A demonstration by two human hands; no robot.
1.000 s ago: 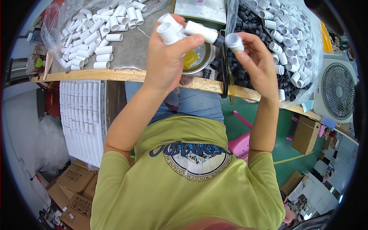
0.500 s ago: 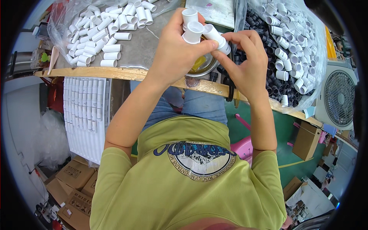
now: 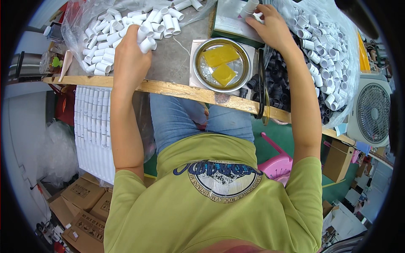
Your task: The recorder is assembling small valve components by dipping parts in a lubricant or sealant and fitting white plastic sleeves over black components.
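Note:
My left hand (image 3: 130, 57) is closed at the left of the bench, beside a heap of short white plastic tubes (image 3: 101, 50). Between its thumb and fingers are two white pipe fittings (image 3: 147, 44), their ends pointing to the right. At the far right of centre, my right hand (image 3: 272, 29) is closed around one white pipe fitting (image 3: 250, 6), above a green-edged box with a pale top (image 3: 232, 23). Between the hands, nearer to me, a round steel bowl (image 3: 195, 63) holds two yellow sponge-like pieces (image 3: 223, 74) in what looks like clear liquid.
Black fittings (image 3: 276, 84) and white fittings (image 3: 325, 63) fill a plastic bag on the right. A wooden strip (image 3: 177, 87) edges the bench. A white tray with rows of tubes (image 3: 93, 114) stands below left. A fan (image 3: 373, 102) stands at the far right.
My hands have moved apart. The left went left with two fittings toward the tube heap; the right went up and away with one fitting. The bowl is now uncovered.

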